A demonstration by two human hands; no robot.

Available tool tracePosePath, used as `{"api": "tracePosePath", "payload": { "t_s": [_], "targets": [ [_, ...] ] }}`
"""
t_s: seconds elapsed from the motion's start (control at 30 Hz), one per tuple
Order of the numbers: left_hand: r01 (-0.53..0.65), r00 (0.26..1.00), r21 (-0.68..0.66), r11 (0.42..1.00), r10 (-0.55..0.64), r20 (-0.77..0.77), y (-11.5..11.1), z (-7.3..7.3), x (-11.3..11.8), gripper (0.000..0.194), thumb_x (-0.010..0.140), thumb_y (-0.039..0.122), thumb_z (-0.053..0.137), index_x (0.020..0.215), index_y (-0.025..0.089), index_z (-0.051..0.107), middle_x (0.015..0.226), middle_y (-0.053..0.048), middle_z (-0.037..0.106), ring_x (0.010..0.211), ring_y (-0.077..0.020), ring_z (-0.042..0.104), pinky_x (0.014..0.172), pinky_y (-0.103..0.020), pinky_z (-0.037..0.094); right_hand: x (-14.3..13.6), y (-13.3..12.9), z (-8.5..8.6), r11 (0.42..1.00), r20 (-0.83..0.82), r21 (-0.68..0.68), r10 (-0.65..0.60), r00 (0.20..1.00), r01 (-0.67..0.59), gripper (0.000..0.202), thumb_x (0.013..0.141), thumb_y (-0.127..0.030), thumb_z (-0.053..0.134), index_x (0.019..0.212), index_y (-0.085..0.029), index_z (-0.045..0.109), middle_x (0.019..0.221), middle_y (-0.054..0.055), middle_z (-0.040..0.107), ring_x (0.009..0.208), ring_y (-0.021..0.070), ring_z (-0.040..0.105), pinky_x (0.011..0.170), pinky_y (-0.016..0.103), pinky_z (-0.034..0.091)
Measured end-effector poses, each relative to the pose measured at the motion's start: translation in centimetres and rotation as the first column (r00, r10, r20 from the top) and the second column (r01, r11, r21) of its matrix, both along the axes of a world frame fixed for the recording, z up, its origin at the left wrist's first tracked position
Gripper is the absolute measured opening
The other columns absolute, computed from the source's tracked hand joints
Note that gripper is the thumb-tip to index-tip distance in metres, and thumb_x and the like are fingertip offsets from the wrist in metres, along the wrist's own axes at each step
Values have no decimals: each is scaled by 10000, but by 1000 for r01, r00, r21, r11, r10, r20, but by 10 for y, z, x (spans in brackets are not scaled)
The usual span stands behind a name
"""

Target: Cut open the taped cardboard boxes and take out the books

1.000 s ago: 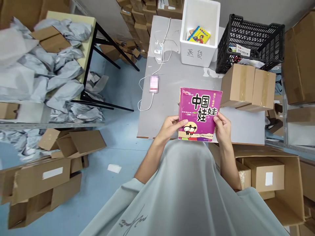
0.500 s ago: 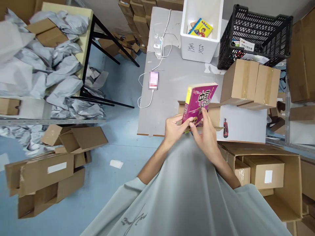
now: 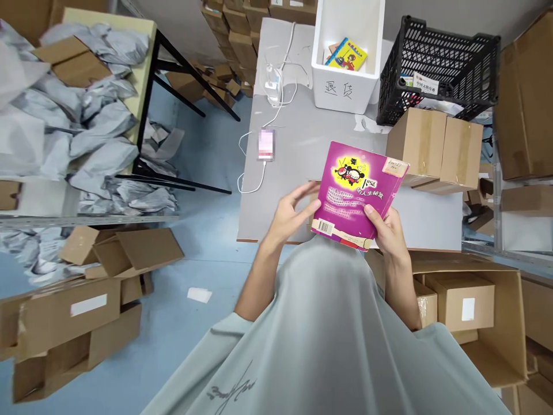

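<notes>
A purple paperback book point(image 3: 352, 202) is tilted up in front of me, its back cover with cartoon figures, a barcode and a paper sticker facing me. My right hand point(image 3: 391, 233) grips its lower right edge, thumb on the cover and fingers behind. Beside the left edge is my left hand point(image 3: 291, 213), fingers stretched and apart; its thumb tip reaches the book's edge, and I cannot tell whether it touches. Beneath the book, a grey table point(image 3: 289, 167) carries a small cardboard box, almost wholly hidden.
A white bin point(image 3: 341, 92) with books stands at the table's back, near a black crate point(image 3: 436, 69). Taped cartons point(image 3: 421, 141) sit to the right. A cabled phone point(image 3: 266, 144) lies left. A large open carton point(image 3: 514, 323) is at lower right; wrapped parcels point(image 3: 108, 121) fill the left.
The book has turned from front cover and spine to back cover. My right hand has shifted to its right edge, and my left hand has loosened and opened.
</notes>
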State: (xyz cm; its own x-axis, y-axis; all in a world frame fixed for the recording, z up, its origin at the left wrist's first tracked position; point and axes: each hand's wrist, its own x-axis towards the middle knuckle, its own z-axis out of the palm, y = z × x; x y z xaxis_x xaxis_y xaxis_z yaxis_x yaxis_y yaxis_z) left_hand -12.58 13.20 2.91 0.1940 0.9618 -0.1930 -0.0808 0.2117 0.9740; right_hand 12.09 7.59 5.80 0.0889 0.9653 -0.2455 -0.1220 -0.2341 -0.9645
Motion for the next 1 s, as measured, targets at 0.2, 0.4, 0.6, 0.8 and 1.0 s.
{"api": "tracePosePath", "payload": {
  "t_s": [0.2,0.4,0.6,0.8,1.0],
  "targets": [
    [175,975,-190,966,-143,170,-12,-11,2,664,794,727,980,1103,141,931,1049,-167,902,967,-360,887,866,-435,730,5,0,-5,998,-82,-61,25,996,-30,459,931,-705,888,1198,-337,826,1271,46,877,1169,344,853,1039,543,737],
    [81,989,-127,989,-64,132,-16,-4,10,653,781,749,970,1015,141,932,918,-128,888,853,-312,860,774,-387,705,5,8,-9,999,2,-43,10,1000,-10,544,958,-729,838,1294,-304,782,1319,80,860,1242,336,826,1058,514,728],
    [-89,966,161,983,124,-226,-16,10,12,519,938,702,859,951,187,923,817,-41,835,765,-226,790,758,-331,660,-20,5,-2,954,286,222,-262,922,202,519,1081,-592,741,1525,-331,677,1630,115,686,1505,294,673,1255,504,593],
    [59,878,601,797,245,-411,-30,10,28,270,1090,413,712,1177,264,920,1086,-45,911,1014,-255,887,1110,-464,690,-67,-6,2,983,185,161,-121,975,91,627,947,-602,889,1446,-271,704,1525,136,757,1377,319,754,1183,506,637],
    [278,900,527,803,-25,-436,-27,20,18,299,1073,408,775,1329,287,873,1387,-78,855,1328,-290,819,1297,-528,580,-48,2,-6,967,111,61,-255,961,249,302,958,-531,791,1081,-256,772,1136,71,871,1080,288,806,991,443,683]
  ]
}}
